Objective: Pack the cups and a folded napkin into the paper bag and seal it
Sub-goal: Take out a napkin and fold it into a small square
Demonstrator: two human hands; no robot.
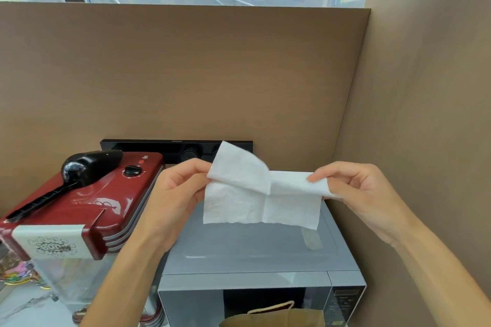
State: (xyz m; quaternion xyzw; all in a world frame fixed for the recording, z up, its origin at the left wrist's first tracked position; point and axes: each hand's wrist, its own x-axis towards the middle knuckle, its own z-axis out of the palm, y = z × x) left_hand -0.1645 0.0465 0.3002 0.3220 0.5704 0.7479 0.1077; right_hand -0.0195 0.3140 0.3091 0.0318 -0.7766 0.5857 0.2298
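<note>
White paper napkin [261, 195] hangs between our hands above the grey microwave [252, 252], one upper corner flapped over. Our left hand [176, 191] pinches its left edge; our right hand [356, 188] pinches its right edge. The brown paper bag [273, 317] peeks up nearest us. A red machine [87, 204] sits left.

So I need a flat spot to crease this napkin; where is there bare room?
The microwave top is bare between the red appliance and the side wall, apart from a tape strip near its right edge. The counter at lower left is crowded, and the paper bag fills the front.
</note>
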